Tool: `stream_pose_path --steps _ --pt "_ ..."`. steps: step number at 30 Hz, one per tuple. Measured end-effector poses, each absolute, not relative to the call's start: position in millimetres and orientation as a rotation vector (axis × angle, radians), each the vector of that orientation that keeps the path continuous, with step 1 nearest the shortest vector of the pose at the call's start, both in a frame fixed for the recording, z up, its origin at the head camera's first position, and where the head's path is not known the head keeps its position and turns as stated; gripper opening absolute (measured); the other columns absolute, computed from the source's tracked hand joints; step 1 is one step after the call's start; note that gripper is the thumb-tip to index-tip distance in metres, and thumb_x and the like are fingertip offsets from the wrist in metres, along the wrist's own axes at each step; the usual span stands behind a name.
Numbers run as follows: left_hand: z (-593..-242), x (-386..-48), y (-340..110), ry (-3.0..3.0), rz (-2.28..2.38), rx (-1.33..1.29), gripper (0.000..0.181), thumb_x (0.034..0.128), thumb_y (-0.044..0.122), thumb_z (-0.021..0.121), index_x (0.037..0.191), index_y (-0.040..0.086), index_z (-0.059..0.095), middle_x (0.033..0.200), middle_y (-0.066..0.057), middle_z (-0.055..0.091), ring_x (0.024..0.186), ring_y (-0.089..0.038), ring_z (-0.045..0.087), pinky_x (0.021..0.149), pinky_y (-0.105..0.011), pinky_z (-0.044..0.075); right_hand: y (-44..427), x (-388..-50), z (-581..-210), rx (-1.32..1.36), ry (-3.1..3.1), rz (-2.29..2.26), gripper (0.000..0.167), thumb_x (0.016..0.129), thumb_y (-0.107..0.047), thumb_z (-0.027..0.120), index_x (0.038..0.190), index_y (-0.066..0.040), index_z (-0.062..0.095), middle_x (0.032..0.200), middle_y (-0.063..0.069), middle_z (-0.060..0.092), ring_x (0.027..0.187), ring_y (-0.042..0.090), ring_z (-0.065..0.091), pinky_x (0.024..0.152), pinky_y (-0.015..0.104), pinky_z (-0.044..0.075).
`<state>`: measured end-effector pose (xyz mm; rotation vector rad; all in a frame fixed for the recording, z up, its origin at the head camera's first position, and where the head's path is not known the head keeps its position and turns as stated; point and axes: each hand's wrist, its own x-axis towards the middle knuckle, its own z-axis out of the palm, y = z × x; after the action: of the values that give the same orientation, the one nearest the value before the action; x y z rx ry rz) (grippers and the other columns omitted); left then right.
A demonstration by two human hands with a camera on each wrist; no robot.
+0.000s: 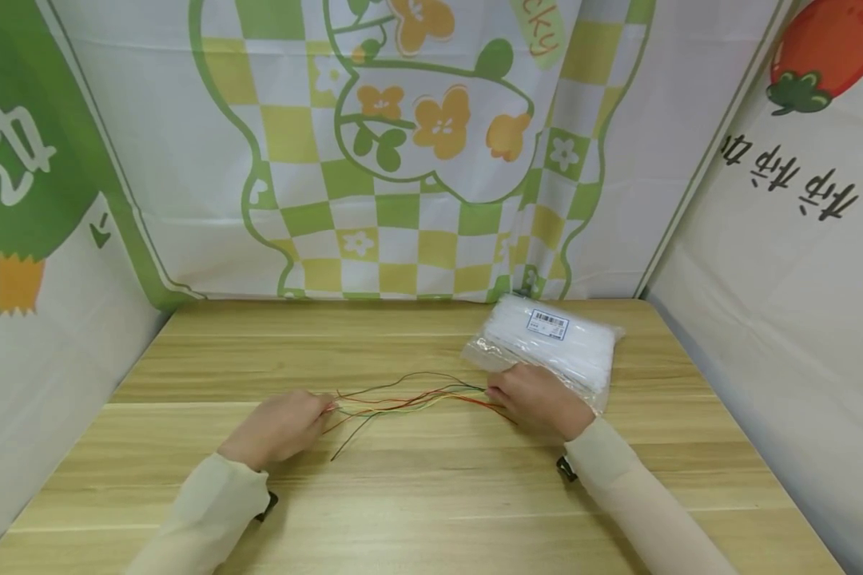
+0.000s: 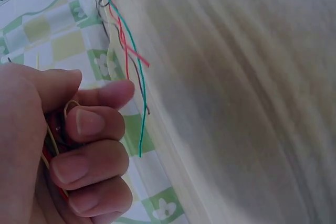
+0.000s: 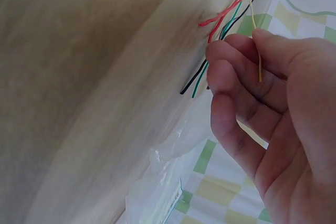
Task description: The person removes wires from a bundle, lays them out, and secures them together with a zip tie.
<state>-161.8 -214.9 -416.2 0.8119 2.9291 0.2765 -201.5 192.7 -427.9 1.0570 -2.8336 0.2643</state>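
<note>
A loose bundle of thin wires in red, yellow, green and black stretches between both hands above the wooden table. My left hand is at its left end. In the left wrist view, the curled fingers hold some wires against the palm, a yellow one looping out beside the thumb. Other wire ends, including a green one, hang free past the fingertips. At the right end is my right hand, pinching a yellow wire between thumb and forefinger. Black and green ends poke out beyond its fingers.
A clear plastic bag of white strips with a barcode label lies at the back right, just behind my right hand. The wooden table meets printed cloth at the back and on both sides.
</note>
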Motion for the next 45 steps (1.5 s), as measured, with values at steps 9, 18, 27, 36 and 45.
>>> stream_pose_path --steps 9,18,27,36,45 --pt "-411.7 -161.6 -217.8 2.999 0.288 0.849 0.026 0.1092 0.019 0.055 0.085 0.015 0.061 0.062 0.006 0.044 0.057 -0.007 0.040 0.058 -0.026 0.039 192.4 -190.9 -412.1 0.980 -2.832 0.307 0.024 0.104 -0.022 0.066 0.080 -0.023 0.066 0.068 -0.012 0.056 0.065 0.005 0.052 0.065 0.030 0.050" --pt "-409.9 -160.4 -202.6 3.010 0.359 0.910 0.032 0.1058 0.014 0.060 0.075 0.019 0.053 0.061 0.009 0.037 0.055 -0.004 0.034 0.056 -0.023 0.033 201.5 -198.6 -402.0 0.906 -2.877 0.268 0.028 0.103 -0.023 0.069 0.076 -0.020 0.061 0.067 -0.008 0.059 0.063 0.007 0.050 0.063 0.029 0.047" --pt "-402.8 -161.1 -181.4 2.989 0.347 0.898 0.035 0.1066 0.013 0.057 0.073 0.018 0.052 0.062 0.008 0.038 0.057 -0.006 0.035 0.056 -0.024 0.034 201.1 -198.6 -392.4 0.994 -2.793 0.277 0.022 0.097 -0.017 0.077 0.077 -0.017 0.068 0.072 -0.008 0.066 0.063 0.004 0.050 0.060 0.024 0.046" --pt "-401.6 -164.7 -160.7 2.959 0.317 0.902 0.034 0.1053 0.014 0.058 0.072 0.018 0.051 0.062 0.008 0.037 0.058 -0.008 0.035 0.058 -0.025 0.033 185.9 -190.4 -383.5 1.104 -2.710 0.293 0.036 0.093 -0.014 0.081 0.067 -0.019 0.056 0.066 -0.013 0.051 0.062 0.001 0.042 0.059 0.020 0.041" --pt "-400.0 -167.4 -138.2 2.939 0.310 0.898 0.038 0.1058 0.016 0.057 0.069 0.019 0.048 0.062 0.007 0.036 0.058 -0.009 0.035 0.058 -0.028 0.032 170.1 -180.7 -377.5 1.188 -2.662 0.288 0.031 0.092 -0.019 0.082 0.071 -0.019 0.060 0.066 -0.011 0.054 0.061 0.000 0.042 0.056 0.018 0.037"
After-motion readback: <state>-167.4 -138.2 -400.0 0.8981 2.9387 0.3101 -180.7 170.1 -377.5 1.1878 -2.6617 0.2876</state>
